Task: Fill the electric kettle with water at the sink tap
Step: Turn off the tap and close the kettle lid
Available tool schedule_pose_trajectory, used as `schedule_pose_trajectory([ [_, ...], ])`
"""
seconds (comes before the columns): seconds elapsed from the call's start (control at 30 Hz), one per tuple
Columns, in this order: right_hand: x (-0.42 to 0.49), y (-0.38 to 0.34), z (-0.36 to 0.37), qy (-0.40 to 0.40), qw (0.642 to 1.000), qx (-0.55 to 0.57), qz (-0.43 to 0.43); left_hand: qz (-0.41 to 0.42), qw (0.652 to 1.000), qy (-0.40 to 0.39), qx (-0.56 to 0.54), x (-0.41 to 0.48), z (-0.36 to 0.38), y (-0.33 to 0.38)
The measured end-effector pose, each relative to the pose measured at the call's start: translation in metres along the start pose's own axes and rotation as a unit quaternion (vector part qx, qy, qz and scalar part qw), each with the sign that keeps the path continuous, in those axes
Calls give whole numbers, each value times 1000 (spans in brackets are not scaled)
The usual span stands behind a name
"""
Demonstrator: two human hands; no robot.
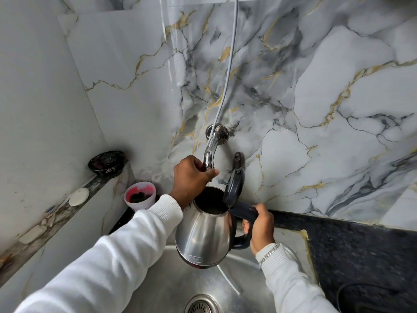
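A stainless steel electric kettle hangs above the steel sink, its dark lid flipped up. My right hand grips the kettle's dark handle at the right. The chrome tap comes out of the marble wall and bends down over the kettle's open mouth. My left hand is closed around the tap's lower end, just above the mouth. A thin thread of water seems to fall under the hand; I cannot tell for sure.
A plastic cup with pink residue stands left of the sink. On the left ledge sit a dark bowl and a white soap bar. A black granite counter lies right. A grey hose hangs down the wall.
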State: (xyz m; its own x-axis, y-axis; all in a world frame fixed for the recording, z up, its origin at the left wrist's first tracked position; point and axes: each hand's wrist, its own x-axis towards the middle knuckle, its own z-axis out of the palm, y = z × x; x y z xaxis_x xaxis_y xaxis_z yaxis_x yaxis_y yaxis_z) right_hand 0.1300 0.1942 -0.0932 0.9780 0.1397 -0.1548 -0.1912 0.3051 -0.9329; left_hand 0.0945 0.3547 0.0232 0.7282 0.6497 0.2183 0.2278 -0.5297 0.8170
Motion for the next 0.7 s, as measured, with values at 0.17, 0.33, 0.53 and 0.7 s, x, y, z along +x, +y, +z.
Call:
schedule_pose_trajectory([
  [0.17,0,-4,0,35,999,-8,-22,237,970,14,-56,-62,1,18],
  [0.33,-23,-4,-8,43,998,-12,-35,293,953,-63,36,-102,-4,20],
  [0.53,-48,-10,-26,56,998,-9,-14,170,965,-37,198,-112,-25,-5],
  [0.7,-72,-30,-44,53,998,-4,-33,104,982,-95,123,-141,-36,-7],
])
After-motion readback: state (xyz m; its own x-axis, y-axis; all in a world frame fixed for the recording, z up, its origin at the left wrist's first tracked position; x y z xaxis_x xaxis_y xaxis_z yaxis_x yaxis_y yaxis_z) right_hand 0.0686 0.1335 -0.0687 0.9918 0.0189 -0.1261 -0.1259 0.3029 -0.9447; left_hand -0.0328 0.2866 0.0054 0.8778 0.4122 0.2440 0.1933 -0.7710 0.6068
